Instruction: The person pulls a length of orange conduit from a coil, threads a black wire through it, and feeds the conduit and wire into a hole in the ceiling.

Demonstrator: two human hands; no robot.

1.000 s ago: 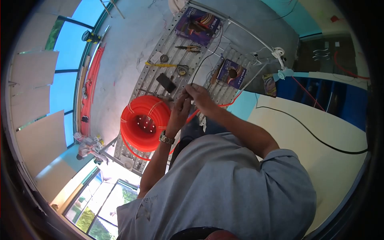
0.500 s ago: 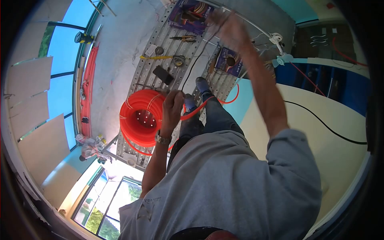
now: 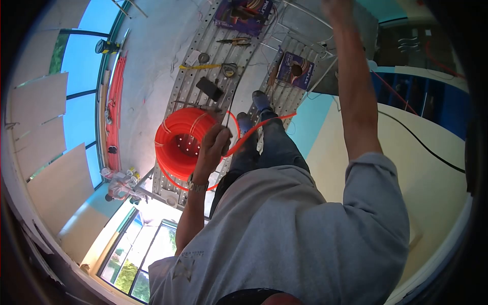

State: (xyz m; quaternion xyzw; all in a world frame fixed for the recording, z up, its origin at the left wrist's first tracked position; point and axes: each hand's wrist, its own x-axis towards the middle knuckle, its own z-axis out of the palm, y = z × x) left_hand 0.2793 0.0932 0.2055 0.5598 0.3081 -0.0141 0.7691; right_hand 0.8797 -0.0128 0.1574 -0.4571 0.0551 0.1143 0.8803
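Note:
My left hand point(image 3: 214, 143), with a watch on its wrist, is closed around an orange corrugated tube point(image 3: 250, 133) just right of a large orange coil point(image 3: 175, 152). A short dark line, perhaps a thin cable, rises from the top of this fist. The tube's free end points up and right, past my feet. My right hand point(image 3: 338, 9) is stretched far up at the top edge, blurred and partly cut off; its fingers and anything in them cannot be made out.
A perforated metal platform point(image 3: 184, 84) bears purple boxes point(image 3: 239, 18), pliers point(image 3: 234, 40), a tape measure point(image 3: 229, 69) and a black block point(image 3: 209, 88). Orange tubes point(image 3: 115, 117) lie along the windows. A person point(image 3: 121, 187) is below left. A black cable point(image 3: 414, 138) hangs at the right.
My right hand has moved up and right to the frame's edge. My left hand has dropped slightly left. The tube's free end has shifted and now points up to the right.

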